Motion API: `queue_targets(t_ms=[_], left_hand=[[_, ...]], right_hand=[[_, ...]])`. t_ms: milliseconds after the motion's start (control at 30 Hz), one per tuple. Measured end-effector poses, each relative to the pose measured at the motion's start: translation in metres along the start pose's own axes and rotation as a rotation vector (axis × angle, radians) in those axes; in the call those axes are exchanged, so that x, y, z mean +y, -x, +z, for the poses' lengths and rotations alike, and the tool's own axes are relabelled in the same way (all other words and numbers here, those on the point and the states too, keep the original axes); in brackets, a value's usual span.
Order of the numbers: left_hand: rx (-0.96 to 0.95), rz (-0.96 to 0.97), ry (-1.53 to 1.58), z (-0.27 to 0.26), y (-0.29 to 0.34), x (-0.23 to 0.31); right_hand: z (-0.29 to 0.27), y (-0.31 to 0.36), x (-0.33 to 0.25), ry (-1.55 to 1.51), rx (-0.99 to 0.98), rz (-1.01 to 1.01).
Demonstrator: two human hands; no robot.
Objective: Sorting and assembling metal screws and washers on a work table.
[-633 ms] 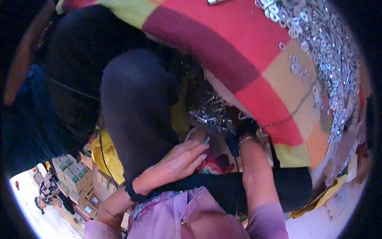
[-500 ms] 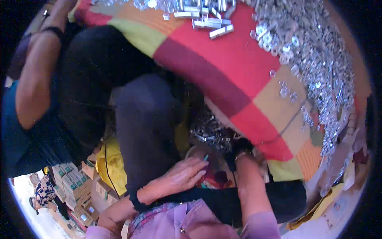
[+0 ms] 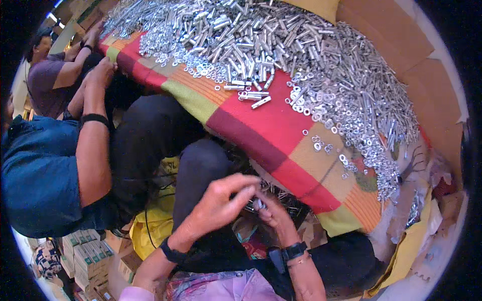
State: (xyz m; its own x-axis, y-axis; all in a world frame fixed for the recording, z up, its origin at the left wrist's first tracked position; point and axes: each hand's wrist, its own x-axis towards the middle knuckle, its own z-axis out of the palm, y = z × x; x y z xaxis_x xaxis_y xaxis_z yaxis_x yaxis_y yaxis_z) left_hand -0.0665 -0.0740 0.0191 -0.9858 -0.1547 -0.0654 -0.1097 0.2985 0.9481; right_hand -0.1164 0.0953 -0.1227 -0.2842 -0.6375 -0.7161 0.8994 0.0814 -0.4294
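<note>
My two hands meet above my lap, close to the edge of the patchwork cloth [image 3: 273,118]. Between the fingers of my right hand [image 3: 275,213] is a small shiny metal part [image 3: 259,204], its exact kind too small to tell. My left hand [image 3: 221,200] reaches over it, thumb and fingers drawn together at the right hand's fingertips; what they pinch is blurred. Beneath the hands, a heap of metal pieces [image 3: 281,196] shows in part. On the cloth lie loose washers [image 3: 317,145] and several metal sleeves [image 3: 261,103].
A large pile of metal sleeves and bolts [image 3: 301,45] covers the far cloth, bounded by cardboard [image 3: 386,45]. At my left sits a co-worker in a blue shirt [image 3: 45,170], another person beyond. A yellow bag [image 3: 150,231] and stacked boxes [image 3: 88,256] stand lower left.
My right hand has come up from the heap below the cloth edge, now with a metal part. My left hand has risen to meet it. The view has tilted up, showing more of the pile.
</note>
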Motion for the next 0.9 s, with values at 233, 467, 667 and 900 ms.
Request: queue_targets(t_ms=[233,467,667,900], left_hand=[[0.427,0.403,-0.424,-0.015,-0.096,0.013],[0.414,0.371,-0.969,0.004,-0.135,-0.002],[0.268,0.317,-0.360,0.022,-0.105,0.021],[-0.110,0.039,0.184,0.064,-0.062,0.042]], right_hand=[[0.041,0.114,-0.070,0.039,-0.302,-0.177],[0.011,0.163,-0.139,-0.293,-0.291,-0.438],[-0.017,0.150,-0.140,-0.007,0.112,-0.574],[-0.012,0.140,-0.138,0.129,0.197,-0.708]])
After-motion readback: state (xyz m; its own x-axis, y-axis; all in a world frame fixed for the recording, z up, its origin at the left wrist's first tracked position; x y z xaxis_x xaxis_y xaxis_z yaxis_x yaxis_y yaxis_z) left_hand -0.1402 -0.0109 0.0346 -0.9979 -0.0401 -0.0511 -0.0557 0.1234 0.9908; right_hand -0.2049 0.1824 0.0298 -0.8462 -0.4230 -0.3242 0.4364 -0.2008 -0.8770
